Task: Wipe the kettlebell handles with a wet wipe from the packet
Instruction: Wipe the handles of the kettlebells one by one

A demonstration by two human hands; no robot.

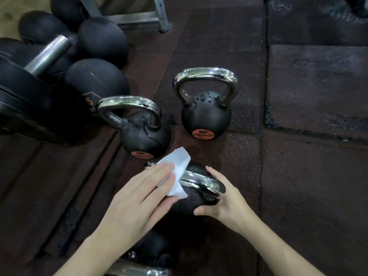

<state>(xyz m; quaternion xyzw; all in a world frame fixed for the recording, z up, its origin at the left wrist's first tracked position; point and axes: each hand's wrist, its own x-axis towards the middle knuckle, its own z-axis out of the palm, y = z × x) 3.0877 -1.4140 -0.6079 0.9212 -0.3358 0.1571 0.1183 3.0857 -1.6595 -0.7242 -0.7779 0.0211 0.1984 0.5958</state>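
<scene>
Dumbbells (59,50), perhaps a metal rack (143,18)

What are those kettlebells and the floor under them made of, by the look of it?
Kettlebell handle: polished, chrome-like metal, mirror-bright with sharp highlights. Kettlebell body: matte black coating, probably rubber or vinyl over metal; water beads on it. Floor: dark, grainy rubber-like tiles with visible seams.
</scene>
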